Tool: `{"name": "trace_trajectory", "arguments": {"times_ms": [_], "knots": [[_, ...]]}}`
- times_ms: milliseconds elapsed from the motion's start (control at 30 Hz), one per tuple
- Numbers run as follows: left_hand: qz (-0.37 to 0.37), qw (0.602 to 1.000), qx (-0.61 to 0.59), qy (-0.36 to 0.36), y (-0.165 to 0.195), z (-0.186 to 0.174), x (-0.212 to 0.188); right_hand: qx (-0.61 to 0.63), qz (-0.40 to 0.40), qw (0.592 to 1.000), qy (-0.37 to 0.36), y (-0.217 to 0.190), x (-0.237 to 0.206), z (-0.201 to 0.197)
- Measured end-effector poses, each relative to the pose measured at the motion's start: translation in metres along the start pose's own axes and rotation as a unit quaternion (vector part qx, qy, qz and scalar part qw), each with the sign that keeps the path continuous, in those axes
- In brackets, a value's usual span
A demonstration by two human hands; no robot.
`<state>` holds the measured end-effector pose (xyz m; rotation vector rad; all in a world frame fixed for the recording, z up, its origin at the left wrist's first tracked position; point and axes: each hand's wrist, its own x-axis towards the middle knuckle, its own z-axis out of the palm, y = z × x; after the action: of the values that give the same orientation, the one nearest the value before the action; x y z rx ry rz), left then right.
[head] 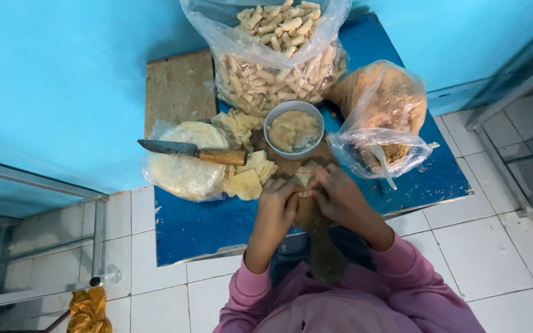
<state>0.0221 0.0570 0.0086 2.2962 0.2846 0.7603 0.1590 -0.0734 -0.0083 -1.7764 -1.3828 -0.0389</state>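
My left hand [277,203] and my right hand [339,196] meet over a dark wooden board [316,216], both pinching a small pale piece of wrapper dough [304,178]. Just beyond the fingers stands a grey bowl [294,129] of beige filling. Left of it lie cut square wrappers [246,182] and a stack of round wrappers in clear plastic [183,161]. A knife [192,151] with a wooden handle rests across that stack.
A big clear bag of rolled pieces [276,58] stands at the back of the blue mat [205,228]. A plastic bag of brown crumbs [380,117] with a white spoon sits to the right. A wooden plank [177,89] lies back left. White floor tiles surround.
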Motion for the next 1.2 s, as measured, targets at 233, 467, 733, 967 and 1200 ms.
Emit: {"name": "trace_trajectory", "arguments": {"times_ms": [233, 467, 733, 967, 1200], "knots": [[-0.008, 1.0, 0.021, 0.004, -0.002, 0.008, 0.003, 0.055, 0.055, 0.997, -0.005, -0.002, 0.005, 0.001], [-0.009, 1.0, 0.002, -0.005, -0.004, 0.008, 0.005, 0.168, 0.149, 0.974, -0.01, 0.002, 0.003, 0.003], [-0.046, 0.999, -0.019, -0.009, -0.01, 0.012, 0.008, -0.031, -0.082, 0.995, 0.052, 0.002, -0.009, 0.007], [-0.001, 1.0, -0.011, 0.011, -0.007, 0.006, 0.007, -0.124, -0.11, 0.986, 0.032, -0.003, -0.006, 0.005], [0.009, 0.999, 0.051, 0.015, 0.0, 0.002, 0.009, -0.181, -0.082, 0.979, 0.033, -0.004, -0.001, 0.009]]}}
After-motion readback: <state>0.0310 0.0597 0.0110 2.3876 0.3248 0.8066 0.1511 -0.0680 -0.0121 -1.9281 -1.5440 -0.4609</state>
